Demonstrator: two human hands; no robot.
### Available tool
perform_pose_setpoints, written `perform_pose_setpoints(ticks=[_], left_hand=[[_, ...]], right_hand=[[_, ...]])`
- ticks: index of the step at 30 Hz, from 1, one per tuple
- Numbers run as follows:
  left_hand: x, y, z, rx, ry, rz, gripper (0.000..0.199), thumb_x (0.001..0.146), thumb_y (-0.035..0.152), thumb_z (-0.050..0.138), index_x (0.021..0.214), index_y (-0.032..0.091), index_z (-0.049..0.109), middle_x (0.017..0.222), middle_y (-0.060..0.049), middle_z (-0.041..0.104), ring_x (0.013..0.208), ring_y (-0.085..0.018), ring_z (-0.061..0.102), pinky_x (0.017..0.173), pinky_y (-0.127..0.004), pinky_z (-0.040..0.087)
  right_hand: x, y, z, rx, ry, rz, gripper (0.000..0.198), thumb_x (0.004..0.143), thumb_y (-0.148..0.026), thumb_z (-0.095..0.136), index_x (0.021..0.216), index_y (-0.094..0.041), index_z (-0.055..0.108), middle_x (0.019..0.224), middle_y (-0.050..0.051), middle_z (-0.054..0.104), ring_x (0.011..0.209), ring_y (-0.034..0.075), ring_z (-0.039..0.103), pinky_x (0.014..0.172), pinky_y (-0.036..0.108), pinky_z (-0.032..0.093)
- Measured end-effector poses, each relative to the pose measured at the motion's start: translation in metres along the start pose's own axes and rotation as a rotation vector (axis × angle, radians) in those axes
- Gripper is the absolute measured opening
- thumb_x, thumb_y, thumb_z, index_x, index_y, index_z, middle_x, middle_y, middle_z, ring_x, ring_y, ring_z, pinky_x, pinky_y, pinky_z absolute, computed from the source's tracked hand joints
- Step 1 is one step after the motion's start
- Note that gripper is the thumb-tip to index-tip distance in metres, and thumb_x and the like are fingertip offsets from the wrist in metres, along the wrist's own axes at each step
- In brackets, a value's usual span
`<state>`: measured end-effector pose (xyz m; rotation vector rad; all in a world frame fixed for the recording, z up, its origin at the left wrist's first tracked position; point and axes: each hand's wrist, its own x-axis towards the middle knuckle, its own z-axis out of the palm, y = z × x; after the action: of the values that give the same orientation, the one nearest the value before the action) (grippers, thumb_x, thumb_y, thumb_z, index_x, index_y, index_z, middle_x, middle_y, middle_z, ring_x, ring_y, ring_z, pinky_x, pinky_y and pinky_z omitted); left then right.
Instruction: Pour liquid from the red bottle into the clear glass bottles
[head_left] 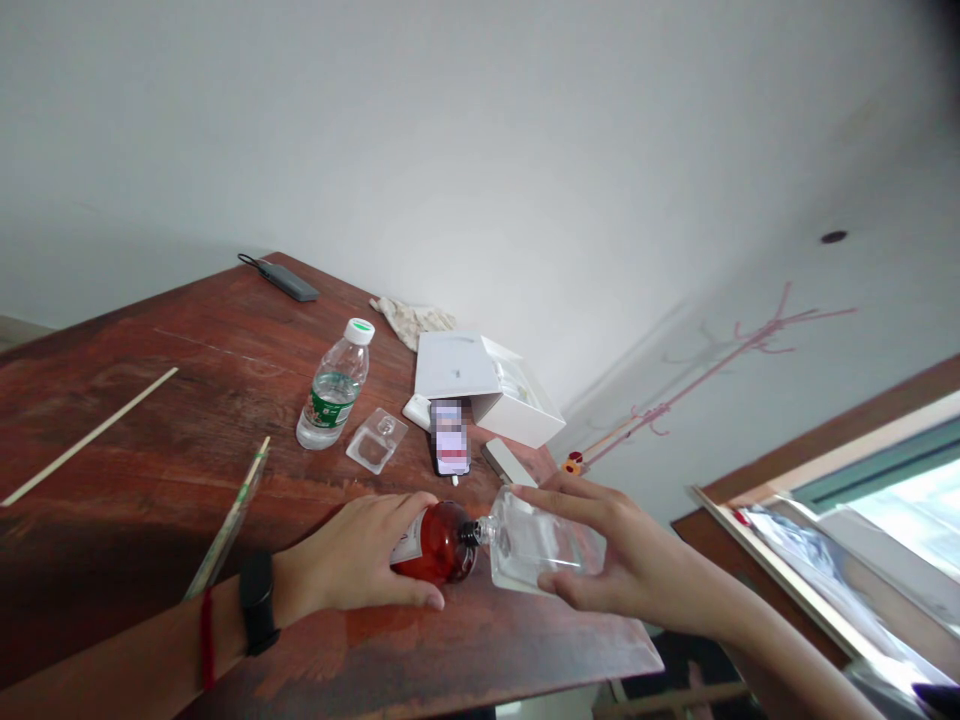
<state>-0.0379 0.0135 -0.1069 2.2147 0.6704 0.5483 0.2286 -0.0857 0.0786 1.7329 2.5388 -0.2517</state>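
Observation:
My left hand (375, 555) is wrapped round an amber bottle (448, 543) with a pale label and a dark mouth, tipped on its side and pointing right. Facing it is a clear rectangular bottle (536, 540), gripped by my right hand (611, 550) with the thumb below and fingers above. The two bottle mouths meet end to end, though I cannot tell whether they touch or one sits in the other. Any liquid passing between them is too small to make out. A black wristband and a red cord circle my left wrist.
Behind my hands lie a phone (451, 437), a clear plastic tray (377, 440) and a white box (457, 366). A capped water bottle (331, 390) stands left of them. Thin sticks (90, 436) and a wrapped bundle (232, 515) lie at left. The table edge (652, 655) runs close at right.

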Motion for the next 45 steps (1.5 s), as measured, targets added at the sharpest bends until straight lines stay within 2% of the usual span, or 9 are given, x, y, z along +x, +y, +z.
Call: perform_pose_setpoints(ticks=[5, 10, 15, 22, 30, 36, 45], left_hand=[[0.001, 0.0, 0.0, 0.003, -0.019, -0.012, 0.086, 0.078, 0.063, 0.095, 0.146, 0.023, 0.06, 0.144, -0.012, 0.076, 0.133, -0.044, 0.071, 0.112, -0.053, 0.052], [0.001, 0.001, -0.001, 0.012, -0.033, -0.02, 0.088, 0.078, 0.063, 0.095, 0.147, 0.023, 0.059, 0.145, -0.011, 0.075, 0.134, -0.043, 0.07, 0.112, -0.052, 0.053], [0.001, 0.001, -0.001, -0.007, -0.022, -0.006, 0.086, 0.078, 0.061, 0.095, 0.146, 0.022, 0.06, 0.145, -0.012, 0.075, 0.132, -0.044, 0.072, 0.112, -0.052, 0.053], [0.0, 0.004, -0.004, -0.036, -0.018, -0.005, 0.082, 0.077, 0.061, 0.095, 0.143, 0.024, 0.063, 0.143, -0.012, 0.076, 0.129, -0.043, 0.074, 0.105, -0.047, 0.056], [0.001, 0.0, -0.003, -0.068, -0.007, 0.013, 0.082, 0.078, 0.056, 0.098, 0.144, 0.023, 0.063, 0.144, -0.012, 0.076, 0.131, -0.041, 0.072, 0.108, -0.047, 0.055], [0.0, 0.001, -0.003, -0.085, 0.003, 0.023, 0.079, 0.078, 0.055, 0.098, 0.142, 0.022, 0.065, 0.145, -0.014, 0.075, 0.129, -0.042, 0.072, 0.105, -0.046, 0.055], [-0.001, -0.003, 0.0, -0.106, 0.058, 0.01, 0.079, 0.074, 0.056, 0.098, 0.14, 0.028, 0.066, 0.138, -0.008, 0.08, 0.119, -0.043, 0.076, 0.105, -0.048, 0.055]], right_hand=[[0.003, -0.001, -0.002, -0.031, -0.006, -0.005, 0.077, 0.09, -0.047, 0.088, 0.161, -0.035, 0.061, 0.151, 0.014, 0.072, 0.147, 0.047, 0.062, 0.132, 0.077, 0.027], [0.003, -0.003, -0.004, -0.016, -0.033, 0.016, 0.078, 0.089, -0.045, 0.088, 0.162, -0.033, 0.06, 0.153, 0.015, 0.071, 0.15, 0.048, 0.058, 0.131, 0.077, 0.03], [0.003, -0.006, -0.006, -0.023, -0.044, 0.001, 0.076, 0.09, -0.045, 0.087, 0.161, -0.032, 0.062, 0.154, 0.015, 0.07, 0.153, 0.048, 0.055, 0.133, 0.079, 0.024], [0.003, -0.007, -0.008, -0.012, -0.027, -0.027, 0.077, 0.09, -0.047, 0.09, 0.16, -0.034, 0.062, 0.151, 0.013, 0.072, 0.156, 0.047, 0.052, 0.134, 0.074, 0.029], [0.005, -0.007, -0.01, -0.025, -0.041, -0.033, 0.08, 0.089, -0.045, 0.091, 0.162, -0.036, 0.06, 0.166, 0.013, 0.06, 0.161, 0.048, 0.045, 0.134, 0.076, 0.026], [0.007, -0.011, -0.012, -0.008, -0.042, -0.033, 0.079, 0.089, -0.043, 0.09, 0.162, -0.036, 0.06, 0.174, 0.012, 0.05, 0.16, 0.046, 0.047, 0.133, 0.071, 0.033], [0.011, -0.02, -0.019, 0.003, -0.066, -0.028, 0.078, 0.09, -0.039, 0.089, 0.162, -0.037, 0.06, 0.174, 0.012, 0.051, 0.152, 0.044, 0.057, 0.129, 0.065, 0.043]])
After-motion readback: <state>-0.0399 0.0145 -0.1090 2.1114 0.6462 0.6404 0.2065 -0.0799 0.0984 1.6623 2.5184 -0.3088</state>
